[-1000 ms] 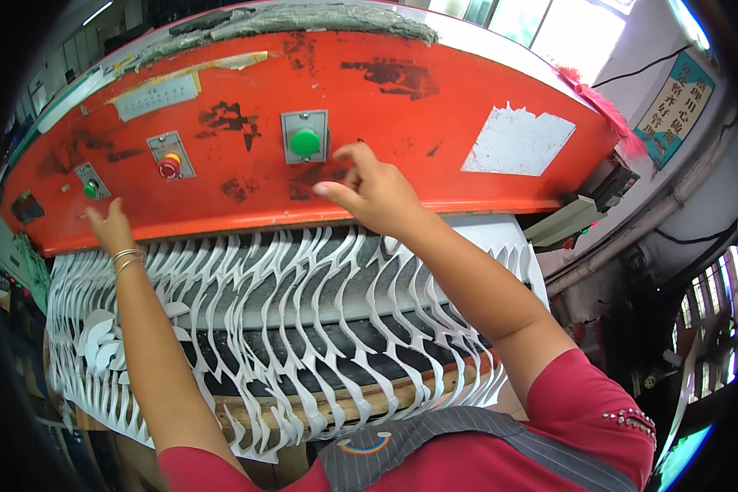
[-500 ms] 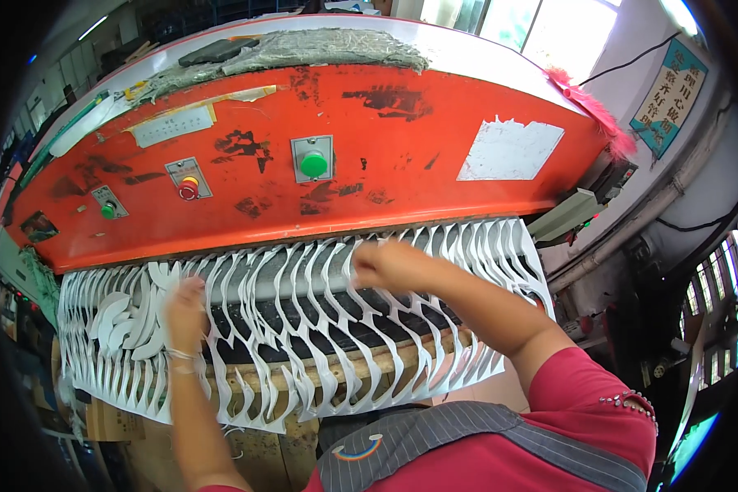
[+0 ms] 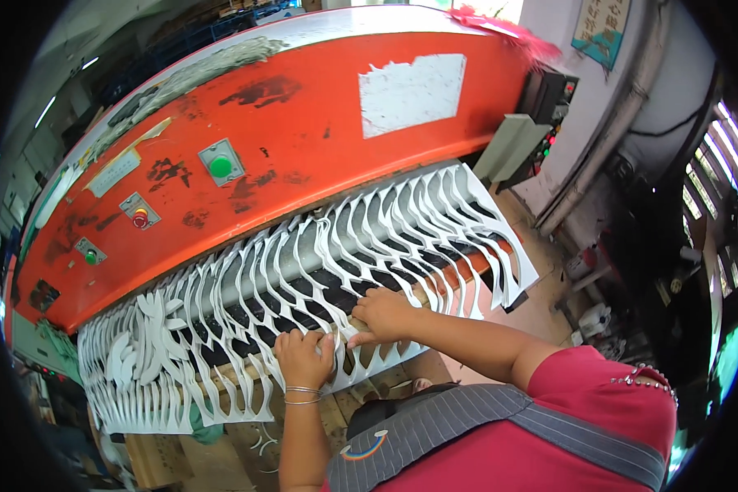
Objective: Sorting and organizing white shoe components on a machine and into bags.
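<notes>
Machine panel [image 3: 303, 115], scuffed red metal, stretches across the far side of my view. Before it a wide white sheet [image 3: 526, 271], cut into rows of wavy strips and openings, lies slantwise over a dark bed [image 3: 214, 356] that shows through the gaps. My grey pinstriped apron strap [image 3: 586, 436] crosses a crimson shirt [image 3: 500, 449] at the lower edge. A torn-edged white patch [image 3: 414, 94] covers part of the panel, and a pink feather duster [image 3: 508, 31] lies along the panel's top right, above a dark control box [image 3: 543, 107] with small lit lamps [image 3: 553, 140]. My left hand [image 3: 305, 358] and right hand [image 3: 385, 316] are just beside each other at the sheet's near edge, the right a little farther forward. Fingers of both bend down over its strips; I cannot tell whether my grip pinches them or only rests there. Toward the left end, loose crescent pieces [image 3: 121, 359] lie heaped on the sheet. On the panel sit a large green push-button [image 3: 220, 166], a red emergency-stop button [image 3: 140, 217] and a smaller green button [image 3: 90, 257]. Two thin bangles [image 3: 303, 389] circle my left wrist.
</notes>
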Demonstrator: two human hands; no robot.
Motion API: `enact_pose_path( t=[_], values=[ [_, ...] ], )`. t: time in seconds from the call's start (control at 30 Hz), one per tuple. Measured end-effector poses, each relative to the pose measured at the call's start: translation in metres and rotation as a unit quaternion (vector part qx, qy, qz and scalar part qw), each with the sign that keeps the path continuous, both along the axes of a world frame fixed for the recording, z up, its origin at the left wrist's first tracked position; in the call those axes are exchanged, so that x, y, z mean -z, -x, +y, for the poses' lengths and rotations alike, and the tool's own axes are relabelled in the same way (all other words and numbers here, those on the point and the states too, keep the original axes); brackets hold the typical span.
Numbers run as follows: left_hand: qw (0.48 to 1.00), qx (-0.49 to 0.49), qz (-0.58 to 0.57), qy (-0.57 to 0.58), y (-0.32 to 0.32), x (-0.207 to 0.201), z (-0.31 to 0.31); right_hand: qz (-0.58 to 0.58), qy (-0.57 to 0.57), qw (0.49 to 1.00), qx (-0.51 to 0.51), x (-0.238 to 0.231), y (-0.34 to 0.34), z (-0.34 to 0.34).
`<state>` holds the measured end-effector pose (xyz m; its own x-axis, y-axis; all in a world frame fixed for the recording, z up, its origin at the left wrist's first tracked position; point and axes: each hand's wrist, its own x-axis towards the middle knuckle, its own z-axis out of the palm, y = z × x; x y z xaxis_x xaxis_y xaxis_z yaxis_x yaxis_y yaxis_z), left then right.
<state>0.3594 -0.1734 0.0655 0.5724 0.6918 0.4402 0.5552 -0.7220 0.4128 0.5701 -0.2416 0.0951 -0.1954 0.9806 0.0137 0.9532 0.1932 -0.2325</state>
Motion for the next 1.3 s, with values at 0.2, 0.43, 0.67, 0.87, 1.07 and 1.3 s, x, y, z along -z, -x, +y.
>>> enact_pose_path(
  t=[0.2, 0.43, 0.67, 0.87, 1.07, 1.3],
  values=[
    [0.997, -0.021, -0.016, -0.072, 0.006, 0.039, -0.013, -0.037, 0.014, 0.999, -0.031, 0.03, 0.008, -0.006],
    [0.991, 0.028, 0.077, -0.103, 0.038, 0.128, 0.0, 0.021, 0.018, 0.997, -0.078, -0.028, -0.043, 0.068],
    [0.969, -0.111, 0.048, 0.214, 0.017, 0.008, -0.033, -0.221, -0.327, 0.915, -0.086, 0.043, -0.142, 0.181],
    [0.99, -0.066, 0.016, 0.122, -0.042, -0.037, 0.012, -0.139, -0.041, 0.974, -0.176, -0.018, -0.149, 0.171],
    [0.937, 0.152, -0.177, 0.261, -0.111, -0.046, 0.036, 0.317, 0.235, 0.869, -0.298, -0.096, -0.146, 0.105],
    [0.85, 0.243, -0.346, 0.314, -0.158, 0.014, 0.041, 0.548, 0.25, 0.793, -0.095, -0.006, -0.17, 0.08]
  ],
)
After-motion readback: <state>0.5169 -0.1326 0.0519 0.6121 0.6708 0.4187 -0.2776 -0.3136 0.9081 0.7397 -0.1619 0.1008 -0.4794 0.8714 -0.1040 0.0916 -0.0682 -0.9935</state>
